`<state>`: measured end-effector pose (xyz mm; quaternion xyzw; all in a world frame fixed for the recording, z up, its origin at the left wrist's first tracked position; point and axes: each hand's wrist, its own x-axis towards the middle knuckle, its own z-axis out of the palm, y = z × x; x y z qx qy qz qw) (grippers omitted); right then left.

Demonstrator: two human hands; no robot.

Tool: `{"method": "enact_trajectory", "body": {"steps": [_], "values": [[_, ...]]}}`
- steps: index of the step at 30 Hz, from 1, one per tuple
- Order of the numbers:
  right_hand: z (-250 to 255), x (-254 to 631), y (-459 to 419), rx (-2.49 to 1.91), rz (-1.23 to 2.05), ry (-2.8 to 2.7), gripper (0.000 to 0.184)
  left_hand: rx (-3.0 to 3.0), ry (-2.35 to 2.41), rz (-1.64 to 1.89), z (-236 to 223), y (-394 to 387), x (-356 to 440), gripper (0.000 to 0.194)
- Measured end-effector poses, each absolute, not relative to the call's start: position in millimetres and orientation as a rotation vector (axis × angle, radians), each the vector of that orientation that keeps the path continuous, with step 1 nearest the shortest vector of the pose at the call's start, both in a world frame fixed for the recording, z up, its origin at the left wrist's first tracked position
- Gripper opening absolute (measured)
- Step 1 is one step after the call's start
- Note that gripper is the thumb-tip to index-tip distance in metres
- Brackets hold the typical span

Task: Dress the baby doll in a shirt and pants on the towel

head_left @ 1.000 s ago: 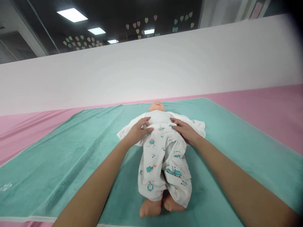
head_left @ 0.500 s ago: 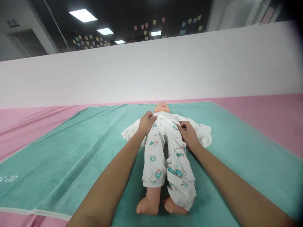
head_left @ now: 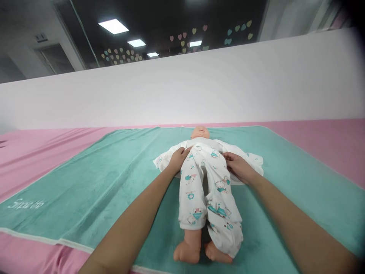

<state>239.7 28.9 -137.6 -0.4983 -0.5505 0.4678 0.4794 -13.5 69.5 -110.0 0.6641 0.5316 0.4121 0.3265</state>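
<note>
A baby doll (head_left: pixel 200 132) lies on its back, feet towards me. It wears white printed baby pants (head_left: pixel 218 190) with an open crotch and a white top (head_left: pixel 252 158) spread out at both sides. My left hand (head_left: pixel 179 159) is closed on the waist of the pants at the doll's left-hand side in view. On the other side, my right hand (head_left: pixel 239 167) has its curled fingers against the hip edge of the pants; its fingertips are partly hidden. Both bare feet stick out below the cuffs, the right-hand leg of the pants hanging lower and bunched.
Under the doll spreads a green blanket (head_left: pixel 108 182) with pale edging and white lettering. It lies over a pink cloth (head_left: pixel 322 140). A low white wall (head_left: pixel 182 91) runs behind, with dark glass and heart stickers above.
My view has shifted slightly, so the scene sits lower and more to the right. My right hand has slid outward along the hip of the pants, and my left hand has lowered at the waist.
</note>
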Motion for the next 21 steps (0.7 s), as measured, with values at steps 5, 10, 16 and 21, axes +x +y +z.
{"method": "enact_trajectory", "body": {"steps": [5,10,16,21], "values": [[-131,243,24,-1.095,1.202,-1.460,0.030,1.695,1.293,1.012,-109,61,-23,0.037],[-127,244,19,-1.121,1.224,-1.462,0.025,1.549,1.113,0.908,-105,59,-33,0.023],[-132,235,21,-1.175,1.104,-1.452,0.019,1.357,0.831,0.837,-106,57,-49,0.030],[-133,232,22,-1.087,1.196,-1.280,0.030,1.254,0.725,0.864,-115,61,-44,0.028]]}}
